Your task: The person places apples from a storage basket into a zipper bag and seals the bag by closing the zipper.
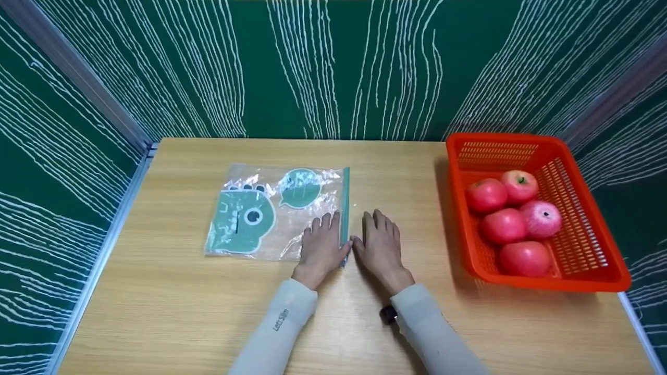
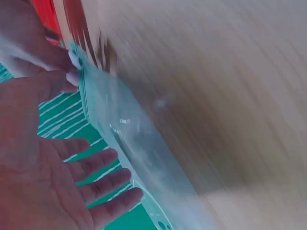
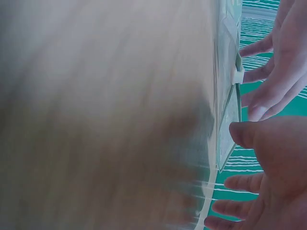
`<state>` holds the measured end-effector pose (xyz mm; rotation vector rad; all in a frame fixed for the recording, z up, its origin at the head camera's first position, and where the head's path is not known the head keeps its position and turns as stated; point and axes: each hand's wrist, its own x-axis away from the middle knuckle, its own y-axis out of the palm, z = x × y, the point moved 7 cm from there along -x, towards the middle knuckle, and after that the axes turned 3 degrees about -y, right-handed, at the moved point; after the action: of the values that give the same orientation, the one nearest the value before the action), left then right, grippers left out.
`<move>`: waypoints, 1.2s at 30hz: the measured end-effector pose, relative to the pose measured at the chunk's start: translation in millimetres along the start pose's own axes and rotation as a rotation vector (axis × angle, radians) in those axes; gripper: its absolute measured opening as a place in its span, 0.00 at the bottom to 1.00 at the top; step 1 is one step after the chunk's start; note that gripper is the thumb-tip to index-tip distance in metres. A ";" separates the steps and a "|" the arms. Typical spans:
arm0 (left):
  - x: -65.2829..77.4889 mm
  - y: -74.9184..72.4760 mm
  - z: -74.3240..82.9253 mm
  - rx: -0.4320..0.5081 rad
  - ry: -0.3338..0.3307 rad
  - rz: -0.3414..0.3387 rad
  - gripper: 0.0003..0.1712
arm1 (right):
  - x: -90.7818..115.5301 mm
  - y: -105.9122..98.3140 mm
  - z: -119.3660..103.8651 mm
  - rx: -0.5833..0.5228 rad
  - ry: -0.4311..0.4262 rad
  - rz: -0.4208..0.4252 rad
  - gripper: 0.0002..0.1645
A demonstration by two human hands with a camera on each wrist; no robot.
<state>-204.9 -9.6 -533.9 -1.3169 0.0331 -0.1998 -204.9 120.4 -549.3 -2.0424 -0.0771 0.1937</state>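
Note:
A clear plastic zip bag with a green dinosaur print and a teal zip strip lies flat on the table. My left hand rests over the bag's right end, its fingers stretched forward and the thumb at the strip. Just right of that edge is my right hand, fingers extended, thumb tip close to the left thumb. In the right wrist view a small white piece sits on the bag's edge. Whether the right thumb touches the strip, I cannot tell.
An orange plastic basket stands at the right of the wooden table. It holds several red apples, one with a pale netted look. Green panels with white lines enclose the back and sides.

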 end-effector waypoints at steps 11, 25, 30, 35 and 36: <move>-1.0 2.8 6.6 -0.021 -0.028 0.054 0.41 | 1.1 -1.5 -4.9 0.009 -0.009 0.024 0.36; 3.2 -4.6 6.6 0.149 -0.012 0.148 0.31 | 0.8 -0.2 -4.2 -0.038 0.011 0.029 0.32; 6.9 -8.7 6.1 0.234 -0.022 0.195 0.32 | 0.6 -2.0 -6.6 -0.096 0.002 0.078 0.30; 11.1 -12.5 6.0 0.317 -0.037 0.241 0.31 | 0.2 -5.6 -9.0 -0.180 0.004 0.129 0.27; 12.1 -13.4 6.6 0.327 -0.037 0.249 0.31 | -0.1 -5.9 -9.0 -0.203 0.011 0.132 0.27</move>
<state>-193.9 -8.4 -518.3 -0.9794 0.1277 0.0319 -203.3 115.3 -539.9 -2.2527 0.0475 0.2657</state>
